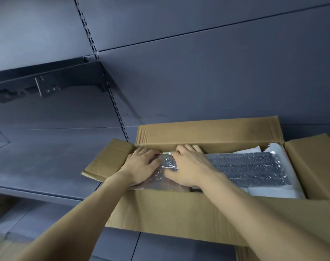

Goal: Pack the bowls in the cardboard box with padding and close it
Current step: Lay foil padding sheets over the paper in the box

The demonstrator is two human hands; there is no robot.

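An open cardboard box (179,211) stands on a dark shelf with all its flaps spread out. A silvery bubble-wrap padding sheet (243,169) lies across the top of its contents, over white foam (285,193). My left hand (141,166) and my right hand (188,166) press flat on the left end of the padding, fingers spread and reaching toward the box's far wall. No bowls are visible; whatever lies under the padding is hidden.
The box's left flap (109,159) sticks out over the grey shelf (37,166), the far flap (207,132) leans on the back panel and the right flap (315,166) hangs open. A black bracket (47,83) is mounted up left.
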